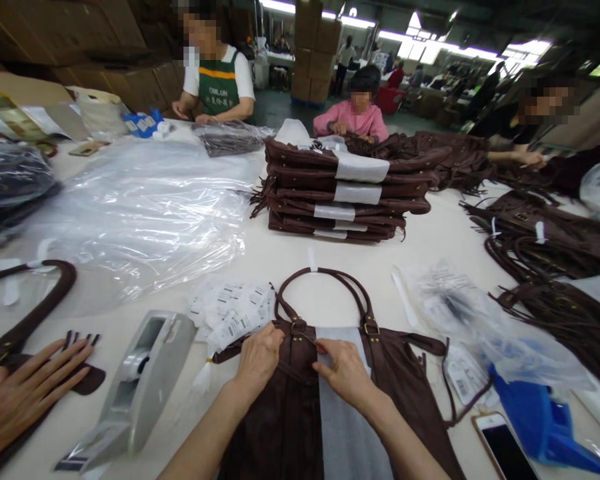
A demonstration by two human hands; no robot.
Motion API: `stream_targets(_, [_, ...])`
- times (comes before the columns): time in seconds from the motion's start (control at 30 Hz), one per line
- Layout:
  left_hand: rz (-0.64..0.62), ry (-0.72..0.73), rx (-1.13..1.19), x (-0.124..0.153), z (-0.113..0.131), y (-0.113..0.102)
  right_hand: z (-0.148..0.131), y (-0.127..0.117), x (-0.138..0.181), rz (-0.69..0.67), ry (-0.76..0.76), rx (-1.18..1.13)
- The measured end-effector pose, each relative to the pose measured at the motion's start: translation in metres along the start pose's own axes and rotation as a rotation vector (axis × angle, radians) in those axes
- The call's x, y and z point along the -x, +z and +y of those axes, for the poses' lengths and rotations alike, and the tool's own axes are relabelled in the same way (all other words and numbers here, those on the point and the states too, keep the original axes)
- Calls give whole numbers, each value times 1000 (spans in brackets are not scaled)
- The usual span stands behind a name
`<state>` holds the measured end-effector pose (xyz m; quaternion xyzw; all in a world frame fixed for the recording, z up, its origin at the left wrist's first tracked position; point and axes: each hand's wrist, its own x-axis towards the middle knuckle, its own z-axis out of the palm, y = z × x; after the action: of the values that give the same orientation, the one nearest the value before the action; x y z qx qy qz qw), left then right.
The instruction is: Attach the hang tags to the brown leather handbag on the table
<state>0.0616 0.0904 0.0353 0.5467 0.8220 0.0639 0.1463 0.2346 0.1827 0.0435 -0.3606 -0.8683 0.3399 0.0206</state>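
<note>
Here, pinching at the top of a brown leather handbag (290, 400) lying flat at the near edge of the table (445, 233).
Left hand (259, 360) closed on the bag's upper edge, right hand (344, 372) nipping the white paper band (347, 427) together; tape dispenser (140, 380) just left, barcode tags (235, 310) beside, stacked handbags (340, 193) far behind.

Matt brown suede bag (290, 413), glossy clear plastic sheeting (145, 207).

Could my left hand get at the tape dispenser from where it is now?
Probably yes. The left hand rests on the brown bag, and the tape dispenser sits just to its left on bare table, nothing between them.
</note>
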Motion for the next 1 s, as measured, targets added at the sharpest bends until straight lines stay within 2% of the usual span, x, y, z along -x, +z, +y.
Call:
stream_targets(0.1, [-9, -19, 2, 9, 0, -4, 12, 0, 14, 30, -4, -28])
stream_targets(0.23, [-9, -71, 43, 17, 4, -5, 25, 11, 20, 98, 93, -119])
stream_targets(0.37, [51, -97, 196, 19, 10, -7, 29, 19, 18, 106, 216, -226])
stream_targets(0.47, [-1, -105, 360, 15, 13, -11, 31, 22, 16, 107, 271, -292])
stream_targets(0.63, [-145, -206, 730, 9, 14, -12, 28, 20, 17, 136, 280, -279])
stream_targets(0.8, [-144, -210, 976, 8, 13, -2, 19, 11, 20, 224, 166, -179])
stream_targets(0.9, [-108, -223, 961, 8, 15, 2, 17, 9, 18, 229, 130, -209])
stream_targets(1.0, [19, -133, 775, 8, 20, 2, 19, 13, 13, 154, 160, -342])
